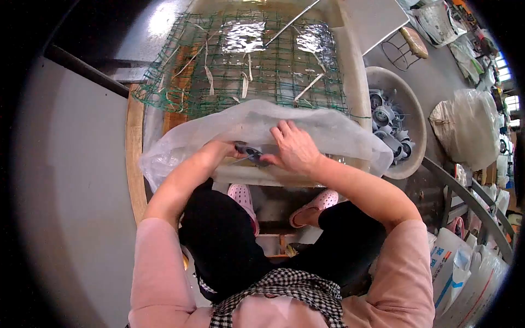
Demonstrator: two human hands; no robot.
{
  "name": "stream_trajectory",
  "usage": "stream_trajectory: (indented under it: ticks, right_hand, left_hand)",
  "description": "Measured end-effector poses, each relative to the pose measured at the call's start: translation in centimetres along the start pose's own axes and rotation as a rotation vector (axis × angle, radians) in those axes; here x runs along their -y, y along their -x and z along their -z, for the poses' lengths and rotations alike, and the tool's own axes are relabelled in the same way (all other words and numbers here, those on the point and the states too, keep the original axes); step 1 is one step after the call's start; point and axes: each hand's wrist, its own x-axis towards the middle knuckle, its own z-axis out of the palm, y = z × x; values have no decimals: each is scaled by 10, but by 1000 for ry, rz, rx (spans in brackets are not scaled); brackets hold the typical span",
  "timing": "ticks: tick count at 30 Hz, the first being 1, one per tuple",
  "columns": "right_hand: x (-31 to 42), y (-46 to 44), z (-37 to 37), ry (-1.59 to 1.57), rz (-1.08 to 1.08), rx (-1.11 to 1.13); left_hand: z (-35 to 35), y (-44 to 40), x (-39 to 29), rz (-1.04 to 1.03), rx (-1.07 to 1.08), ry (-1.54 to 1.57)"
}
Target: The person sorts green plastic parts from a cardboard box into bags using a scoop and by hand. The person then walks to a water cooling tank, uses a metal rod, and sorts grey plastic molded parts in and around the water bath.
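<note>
My left hand (221, 151) is closed on one end of a small dark grey part (251, 154), above the near edge of a water-filled trough. My right hand (292, 148) is at the part's other side, its thumb near it and its fingers apart over a translucent plastic sheet (251, 117). The sheet is draped across the trough's near end. Behind it, a green net (273, 82) with pale strips lies over the water. Whether my right thumb touches the part is hard to tell.
A round tub (414, 98) at the right holds several grey parts (384, 116). Beyond it are a stool (414, 42) and a plastic-wrapped bundle (465, 131). A curved metal rail (470, 191) runs at the right. A wooden edge (134, 158) borders the trough's left.
</note>
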Motion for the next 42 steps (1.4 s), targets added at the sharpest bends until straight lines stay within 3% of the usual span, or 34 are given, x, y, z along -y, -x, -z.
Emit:
stream_trajectory:
  ticks: [2,5,7,10,14,16,20,22,26,27,28,31,34,36,38,42]
  right_hand:
    - [7,11,-11,128,-137,145]
    - [4,16,-16,198,-29,-52]
    - [1,14,-6,171,12,-119]
    - [-22,7,9,125,107,-67]
    - [-34,14,12,78,124,-220]
    - [-36,20,7,247,363,-113]
    - [-36,23,-1,144,105,-58]
    - [-57,12,4,76,77,-270]
    - [-67,15,45,-149,-23,-448]
    - [-53,20,71,-264,-150,-211]
    - [-49,21,69,-264,-149,-212]
    - [-40,20,66,198,77,-262]
    - [-52,17,68,337,101,-214]
    - [-60,21,82,247,98,-268]
    - [-64,25,105,-128,-226,113]
    - [-82,40,101,-142,-147,46]
  left_hand:
    - [-9,20,1,-56,24,2]
    - [-30,40,-7,19,-71,-15]
    - [-17,12,0,90,-25,-361]
    - [-39,38,-8,122,-114,-295]
    - [-64,70,-8,159,-160,-307]
    - [-65,66,-8,94,-51,-473]
    - [-80,56,-19,146,-244,-585]
    - [-92,69,-24,17,-239,-603]
    - [-108,92,-40,6,-13,-569]
    - [-112,101,-45,63,61,-618]
    - [-117,108,-48,62,60,-618]
    - [-142,132,-47,-10,170,-693]
    - [-142,129,-51,-70,235,-695]
    - [-154,163,-50,-159,259,-702]
    - [-157,178,-51,-186,286,-705]
    - [-157,178,-53,-357,247,-728]
